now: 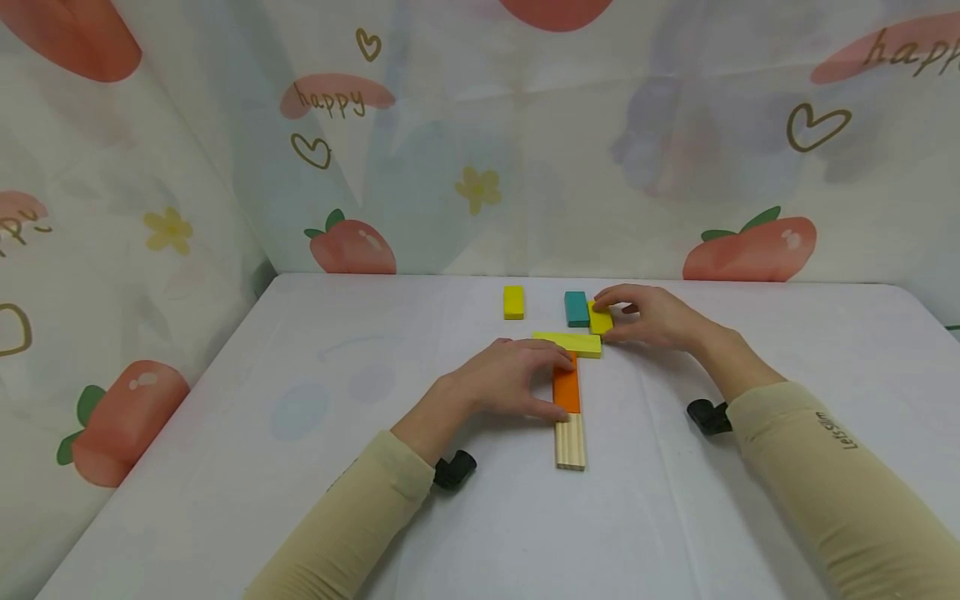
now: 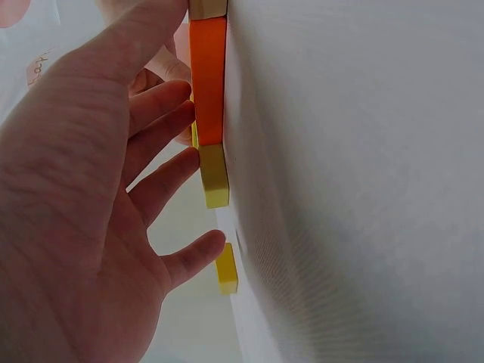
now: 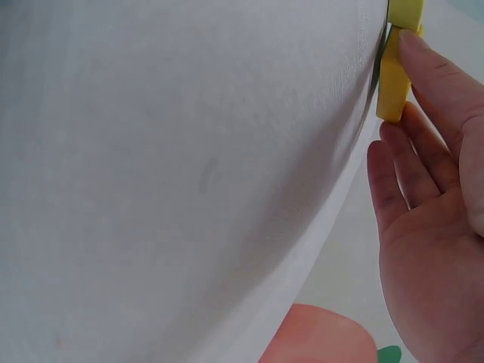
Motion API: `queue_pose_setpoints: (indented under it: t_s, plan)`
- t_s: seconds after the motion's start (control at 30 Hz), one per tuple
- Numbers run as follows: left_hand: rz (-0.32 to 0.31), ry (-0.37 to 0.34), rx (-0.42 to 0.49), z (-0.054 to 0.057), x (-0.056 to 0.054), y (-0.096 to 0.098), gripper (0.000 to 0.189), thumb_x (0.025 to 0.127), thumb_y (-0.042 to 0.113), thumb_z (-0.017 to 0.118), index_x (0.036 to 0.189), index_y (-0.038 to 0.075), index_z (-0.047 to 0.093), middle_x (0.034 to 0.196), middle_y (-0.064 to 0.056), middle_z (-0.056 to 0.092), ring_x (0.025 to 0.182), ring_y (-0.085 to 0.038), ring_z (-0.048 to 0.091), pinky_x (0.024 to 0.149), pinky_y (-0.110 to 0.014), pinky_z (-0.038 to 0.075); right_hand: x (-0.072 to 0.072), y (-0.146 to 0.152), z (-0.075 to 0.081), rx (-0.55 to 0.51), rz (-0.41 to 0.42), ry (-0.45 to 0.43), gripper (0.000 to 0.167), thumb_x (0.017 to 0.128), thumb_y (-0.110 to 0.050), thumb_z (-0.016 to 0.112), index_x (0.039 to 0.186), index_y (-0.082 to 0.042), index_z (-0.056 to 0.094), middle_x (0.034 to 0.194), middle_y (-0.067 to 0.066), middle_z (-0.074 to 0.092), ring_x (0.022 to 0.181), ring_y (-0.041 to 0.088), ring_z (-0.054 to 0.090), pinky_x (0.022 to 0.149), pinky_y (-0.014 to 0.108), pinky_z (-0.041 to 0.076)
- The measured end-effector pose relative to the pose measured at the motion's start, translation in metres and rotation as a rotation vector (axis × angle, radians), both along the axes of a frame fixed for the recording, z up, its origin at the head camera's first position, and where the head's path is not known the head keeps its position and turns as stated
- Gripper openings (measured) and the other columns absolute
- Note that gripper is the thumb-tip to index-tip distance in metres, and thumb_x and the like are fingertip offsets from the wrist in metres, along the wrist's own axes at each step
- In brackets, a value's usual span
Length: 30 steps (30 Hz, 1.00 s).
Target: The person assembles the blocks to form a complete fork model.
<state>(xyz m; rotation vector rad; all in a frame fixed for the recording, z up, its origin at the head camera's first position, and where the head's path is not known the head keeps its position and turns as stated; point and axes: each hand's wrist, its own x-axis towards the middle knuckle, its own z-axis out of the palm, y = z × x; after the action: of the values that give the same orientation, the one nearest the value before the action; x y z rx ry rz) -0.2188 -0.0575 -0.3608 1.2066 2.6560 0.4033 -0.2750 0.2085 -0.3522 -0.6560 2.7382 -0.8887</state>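
Note:
My right hand pinches a yellow block between thumb and fingertips, one at each end. That block lies beside a teal block, just beyond the right end of a lime-yellow block set crosswise. An orange block runs from the crosswise one toward me, followed by a plain wooden block with grooves. Along their left side, my left hand rests with loosely extended fingers; in the left wrist view fingertips touch the orange and lime-yellow blocks. The thumb is near the orange-wood seam.
Another yellow block stands apart at the back, left of the teal one. A white cloth covers the table. Behind it hangs a printed curtain, with another sheet along the left side.

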Motion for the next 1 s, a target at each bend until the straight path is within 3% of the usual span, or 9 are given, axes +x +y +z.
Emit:
queue_pose_setpoints:
  t_s: [1.0]
  plan:
    - [-0.002, -0.001, -0.004, 0.0001, 0.0009, -0.0007, 0.06, 0.089, 0.054, 0.072, 0.14, 0.023, 0.061, 0.144, 0.01, 0.053, 0.135, -0.004, 0.041, 0.111, -0.037, 0.033, -0.0002, 0.0021, -0.0028, -0.021, 0.0, -0.024, 0.047, 0.089, -0.017, 0.079, 0.132, -0.005, 0.063, 0.144, 0.019, 0.051, 0.131, 0.04, 0.046, 0.107, 0.056, 0.04]
